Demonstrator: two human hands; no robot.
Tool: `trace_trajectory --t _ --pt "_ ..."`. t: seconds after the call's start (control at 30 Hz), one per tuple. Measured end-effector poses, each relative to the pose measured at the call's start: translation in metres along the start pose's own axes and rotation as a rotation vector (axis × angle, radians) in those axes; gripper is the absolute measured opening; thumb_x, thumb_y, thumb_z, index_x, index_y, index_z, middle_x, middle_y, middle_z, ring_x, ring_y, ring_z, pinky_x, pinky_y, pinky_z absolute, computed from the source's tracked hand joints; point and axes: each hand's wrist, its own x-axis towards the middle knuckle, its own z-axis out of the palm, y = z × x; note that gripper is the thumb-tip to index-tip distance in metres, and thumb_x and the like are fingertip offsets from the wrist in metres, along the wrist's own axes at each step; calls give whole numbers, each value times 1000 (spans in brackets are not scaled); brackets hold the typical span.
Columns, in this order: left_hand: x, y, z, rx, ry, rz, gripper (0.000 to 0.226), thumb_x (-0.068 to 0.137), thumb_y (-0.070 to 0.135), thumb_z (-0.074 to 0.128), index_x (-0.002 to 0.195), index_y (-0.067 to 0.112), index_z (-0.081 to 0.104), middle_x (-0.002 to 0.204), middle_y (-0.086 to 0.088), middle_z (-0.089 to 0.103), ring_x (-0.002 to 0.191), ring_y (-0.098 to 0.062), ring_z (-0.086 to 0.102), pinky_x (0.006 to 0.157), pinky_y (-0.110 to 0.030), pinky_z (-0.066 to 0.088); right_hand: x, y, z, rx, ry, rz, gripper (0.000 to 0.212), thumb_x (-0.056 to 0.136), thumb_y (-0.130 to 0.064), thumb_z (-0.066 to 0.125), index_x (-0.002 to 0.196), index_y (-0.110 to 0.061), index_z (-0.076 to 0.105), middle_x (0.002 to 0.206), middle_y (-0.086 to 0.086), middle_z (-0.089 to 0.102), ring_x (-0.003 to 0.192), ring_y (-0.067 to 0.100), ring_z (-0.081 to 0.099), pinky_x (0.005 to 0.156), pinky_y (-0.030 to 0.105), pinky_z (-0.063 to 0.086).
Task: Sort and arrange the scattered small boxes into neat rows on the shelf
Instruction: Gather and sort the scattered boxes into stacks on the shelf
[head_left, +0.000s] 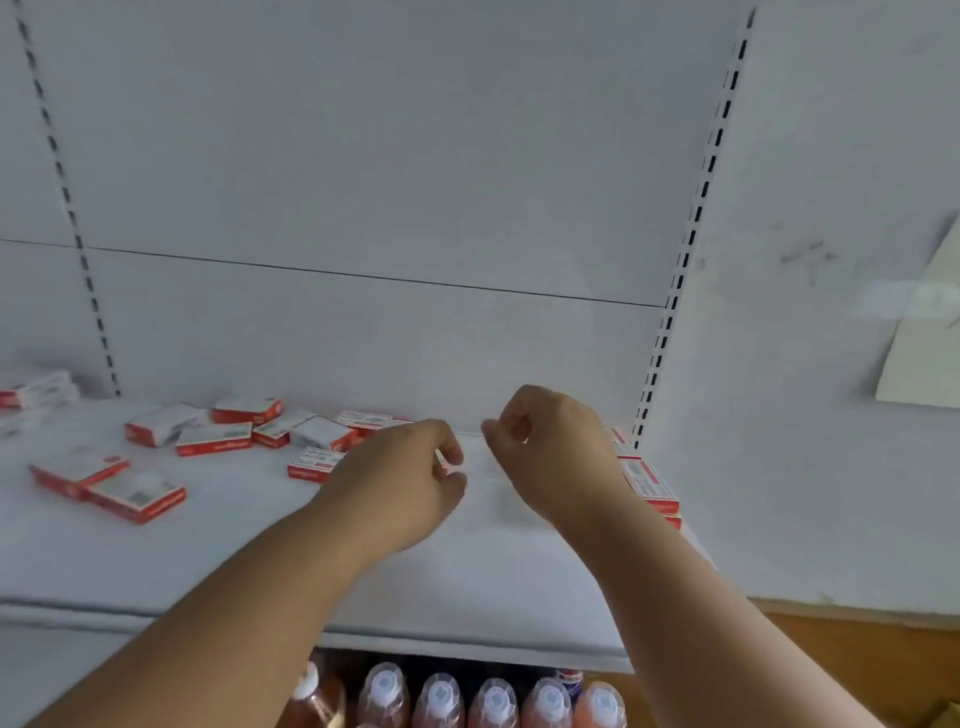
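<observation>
White shelf (156, 561) against a white back panel carries small red-and-white boxes (214, 439) scattered across its left and middle, with a few more in a line (649, 483) by the right upright. Both hands hover mid-shelf: the left hand (400, 478) is curled, perhaps pinching something small; the right hand (545, 447) is loosely closed, apparently empty. Bottles (493, 701) stand below.

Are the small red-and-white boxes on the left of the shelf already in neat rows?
No: the small red-and-white boxes lie scattered at mixed angles on the white shelf.
</observation>
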Motion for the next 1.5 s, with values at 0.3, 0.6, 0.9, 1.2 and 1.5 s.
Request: trace_trajectory --t 0.3,0.6,0.9,1.2,1.5 --pt "-56 -132 -77 35 132 -98 11 93 37 56 103 40 55 86 16 62 80 -6 58 68 -25 46 0 -127 102 46 -124 -55 18 86 -38 61 75 -24 60 73 -9 63 69 10 58 54 24 41" --pt "-65 -281 -146 104 163 -77 22 91 27 58 111 34 60 105 15 59 98 -8 56 83 -24 48 -1 -230 191 2 -255 -65 20 88 -44 63 104 -32 63 108 -14 57 96 8 57 80 24 45" --pt "-25 -330 -151 -9 -113 16 58 87 33 64 141 37 42 133 8 54 121 -15 49 104 -35 43 66 -265 229 -160 -376 -54 32 88 -35 64 118 -27 60 120 -1 58 106 19 57 94 35 47" --pt "-20 -346 -147 -252 149 -99 49 83 35 76 128 25 59 115 7 46 107 -8 52 90 -17 42 105 -269 260 -329 -615 42 54 80 -59 54 131 -40 51 128 -4 58 122 22 47 96 40 48" --pt "-16 -342 -154 -845 337 -450 34 106 31 36 100 9 61 74 -15 70 54 -21 64 55 -30 51 102 -240 256 368 -320 141 39 79 -51 67 115 -39 58 106 -2 63 85 20 61 77 35 52"
